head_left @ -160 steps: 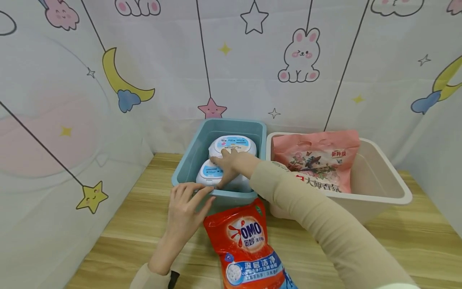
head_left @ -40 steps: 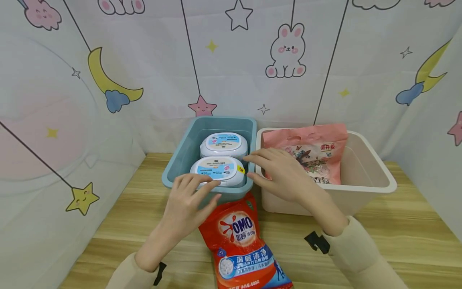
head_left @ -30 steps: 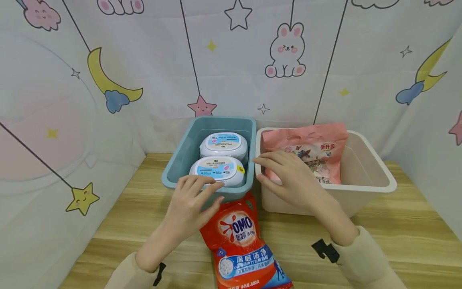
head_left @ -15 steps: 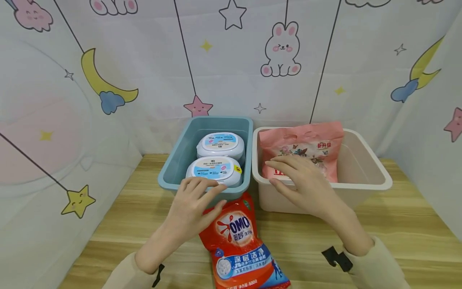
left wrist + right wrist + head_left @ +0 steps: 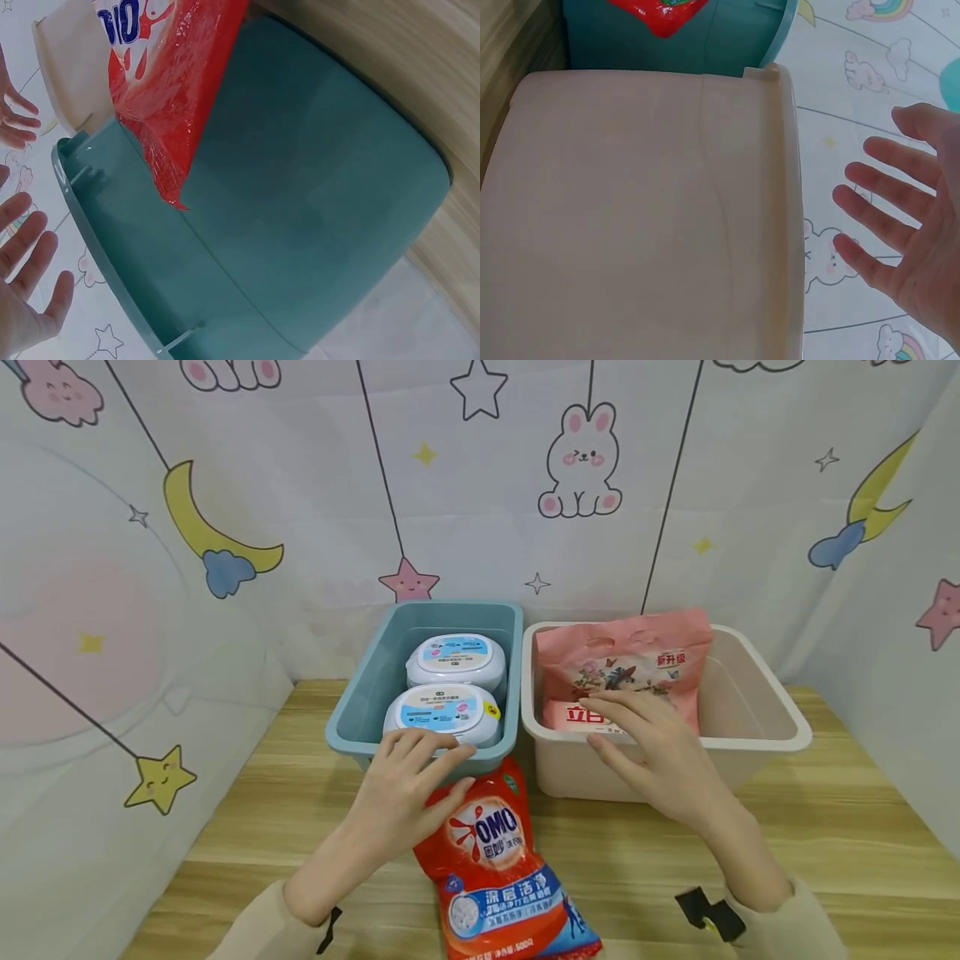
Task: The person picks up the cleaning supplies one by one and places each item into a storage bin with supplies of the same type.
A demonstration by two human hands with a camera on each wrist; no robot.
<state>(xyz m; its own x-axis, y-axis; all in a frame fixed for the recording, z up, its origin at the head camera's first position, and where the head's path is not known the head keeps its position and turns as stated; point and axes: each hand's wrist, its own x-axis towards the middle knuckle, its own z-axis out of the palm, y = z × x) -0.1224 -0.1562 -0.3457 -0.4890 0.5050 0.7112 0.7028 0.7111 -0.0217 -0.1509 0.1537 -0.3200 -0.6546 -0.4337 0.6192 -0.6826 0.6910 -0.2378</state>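
My left hand hovers by the front rim of the blue-green bin, its fingers loosely bent and holding nothing. Inside that bin sit two white oval tubs with blue labels, a front tub and a rear tub. To the right, my right hand is spread in the air near the front rim of the cream bin, and the right wrist view shows its fingers apart. A pink bag stands in the cream bin, its lower part partly behind that hand.
A red and blue OMO detergent bag lies on the wooden table, its top end against the blue-green bin's front. Both bins stand side by side before a cartoon-printed cloth that also hangs along the sides.
Earlier, my right hand was on the tubs in the blue-green bin. It has since drawn back and moved right to the front of the cream bin. My left hand has stayed near the same rim.
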